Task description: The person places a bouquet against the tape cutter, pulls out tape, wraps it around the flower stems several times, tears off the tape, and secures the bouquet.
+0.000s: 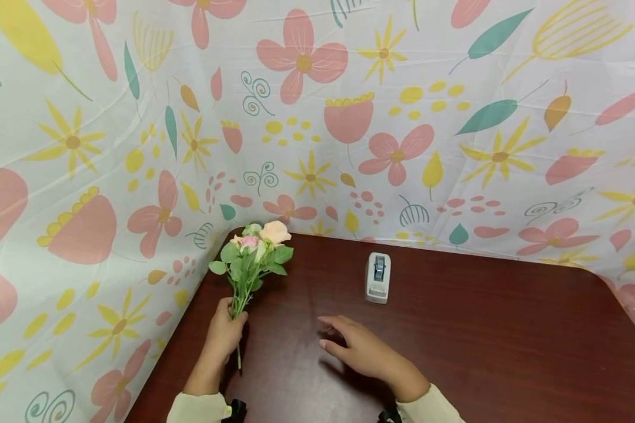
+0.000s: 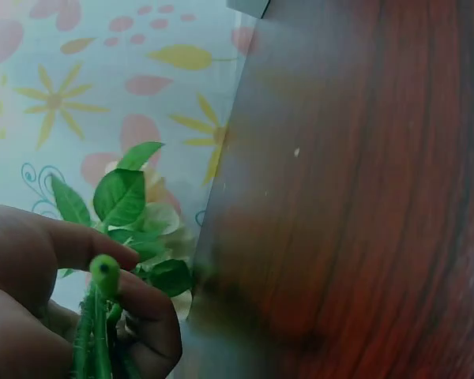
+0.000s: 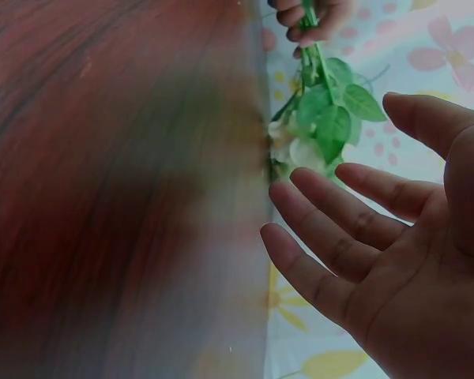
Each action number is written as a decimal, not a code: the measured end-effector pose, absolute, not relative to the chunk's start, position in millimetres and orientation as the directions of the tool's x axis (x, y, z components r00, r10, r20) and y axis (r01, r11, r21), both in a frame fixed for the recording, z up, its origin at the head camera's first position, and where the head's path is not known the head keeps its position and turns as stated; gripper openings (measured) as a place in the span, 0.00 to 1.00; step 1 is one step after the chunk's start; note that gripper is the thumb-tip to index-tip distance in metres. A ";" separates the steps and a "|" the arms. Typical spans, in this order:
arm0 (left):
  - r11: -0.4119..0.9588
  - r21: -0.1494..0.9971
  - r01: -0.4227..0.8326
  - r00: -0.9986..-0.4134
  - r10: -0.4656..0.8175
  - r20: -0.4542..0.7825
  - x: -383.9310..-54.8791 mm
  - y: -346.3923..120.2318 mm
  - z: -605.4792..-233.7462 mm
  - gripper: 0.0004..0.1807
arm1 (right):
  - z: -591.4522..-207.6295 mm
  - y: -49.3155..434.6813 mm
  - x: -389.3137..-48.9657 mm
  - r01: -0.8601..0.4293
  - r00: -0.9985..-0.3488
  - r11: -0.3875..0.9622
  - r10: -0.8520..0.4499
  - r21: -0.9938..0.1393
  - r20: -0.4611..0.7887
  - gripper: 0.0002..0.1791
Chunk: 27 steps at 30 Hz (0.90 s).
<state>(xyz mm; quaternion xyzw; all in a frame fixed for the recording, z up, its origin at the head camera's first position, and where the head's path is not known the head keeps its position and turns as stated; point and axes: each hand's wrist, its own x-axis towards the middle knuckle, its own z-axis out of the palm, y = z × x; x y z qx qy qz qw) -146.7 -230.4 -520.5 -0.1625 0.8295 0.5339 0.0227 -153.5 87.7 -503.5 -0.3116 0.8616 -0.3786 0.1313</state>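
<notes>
A small bunch of artificial-looking flowers, with peach, pink and white blooms and green leaves, is at the left of the table. My left hand grips its green stems, and one stem end hangs below the fist. The left wrist view shows the cut stem end between thumb and fingers, blooms pointing away. My right hand hovers over the middle of the table, holding nothing; its fingers are spread and relaxed in the right wrist view. Beyond that hand stands a white tape dispenser, touched by neither hand.
The dark reddish-brown wooden table has rounded far corners. A white cloth with a printed flower pattern hangs along its back and left edges. Cream sleeves and dark wrist bands show at the bottom.
</notes>
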 end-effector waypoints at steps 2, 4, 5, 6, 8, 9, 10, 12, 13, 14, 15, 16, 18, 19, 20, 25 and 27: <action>0.333 0.894 -0.299 -0.943 -0.247 -0.224 -146.8 -227.6 -520.6 0.27 | -504.1 86.6 -152.7 -0.438 -0.770 0.515 -0.638 -0.737 0.013 0.32; 0.292 0.908 -0.301 -0.941 -0.244 -0.234 -147.2 -225.0 -521.0 0.27 | -504.2 85.3 -152.2 -0.438 -0.770 0.512 -0.638 -0.739 0.014 0.31; 0.276 0.913 -0.299 -0.941 -0.244 -0.235 -147.5 -223.9 -521.4 0.27 | -504.2 84.5 -152.1 -0.438 -0.769 0.510 -0.639 -0.741 0.015 0.31; 0.257 0.919 -0.300 -0.940 -0.244 -0.239 -147.9 -222.6 -521.5 0.27 | -504.2 83.4 -152.0 -0.444 -0.768 0.510 -0.641 -0.737 0.020 0.31; 0.215 0.929 -0.302 -0.937 -0.244 -0.248 -148.4 -220.5 -521.7 0.28 | -504.2 80.7 -151.9 -0.453 -0.764 0.508 -0.644 -0.733 0.025 0.31; 0.194 0.935 -0.298 -0.938 -0.241 -0.249 -148.7 -219.4 -521.6 0.28 | -504.3 79.3 -151.7 -0.460 -0.762 0.508 -0.647 -0.728 0.029 0.31; 0.172 0.940 -0.295 -0.938 -0.237 -0.251 -148.8 -218.3 -521.4 0.29 | -504.5 77.7 -151.4 -0.463 -0.759 0.507 -0.651 -0.726 0.029 0.31; 0.127 0.950 -0.286 -0.941 -0.226 -0.253 -148.9 -215.7 -520.2 0.30 | -505.1 74.4 -150.4 -0.471 -0.752 0.503 -0.658 -0.725 0.031 0.31; 0.104 0.954 -0.280 -0.942 -0.220 -0.252 -148.9 -214.2 -519.3 0.30 | -505.4 72.9 -149.8 -0.470 -0.749 0.500 -0.662 -0.727 0.029 0.31; 0.085 0.958 -0.274 -0.944 -0.214 -0.251 -149.1 -212.8 -518.9 0.30 | -505.6 71.3 -149.1 -0.470 -0.746 0.496 -0.665 -0.730 0.028 0.31; 0.069 0.961 -0.268 -0.945 -0.212 -0.248 -149.3 -211.1 -518.3 0.30 | -505.9 69.9 -148.5 -0.472 -0.743 0.495 -0.668 -0.729 0.027 0.31; 0.056 0.963 -0.263 -0.946 -0.213 -0.246 -149.6 -209.4 -517.9 0.30 | -506.1 68.5 -148.1 -0.471 -0.740 0.491 -0.672 -0.733 0.025 0.31; 0.036 0.967 -0.253 -0.946 -0.218 -0.239 -149.9 -205.6 -517.1 0.29 | -506.3 65.7 -147.4 -0.467 -0.732 0.482 -0.681 -0.741 0.019 0.30; 0.033 0.968 -0.250 -0.946 -0.223 -0.237 -150.1 -203.8 -517.0 0.29 | -506.3 64.4 -147.0 -0.465 -0.729 0.481 -0.685 -0.743 0.013 0.30; 0.025 0.969 -0.245 -0.946 -0.227 -0.233 -150.5 -202.1 -517.4 0.28 | -506.2 63.0 -146.7 -0.462 -0.725 0.479 -0.689 -0.747 0.007 0.31; 0.001 0.974 -0.226 -0.950 -0.223 -0.220 -151.1 -195.4 -520.3 0.19 | -506.6 56.0 -143.7 -0.447 -0.711 0.472 -0.703 -0.760 -0.018 0.32; -0.002 0.976 -0.217 -0.954 -0.214 -0.212 -151.7 -193.0 -521.0 0.17 | -506.7 53.4 -142.8 -0.444 -0.710 0.468 -0.704 -0.764 -0.018 0.32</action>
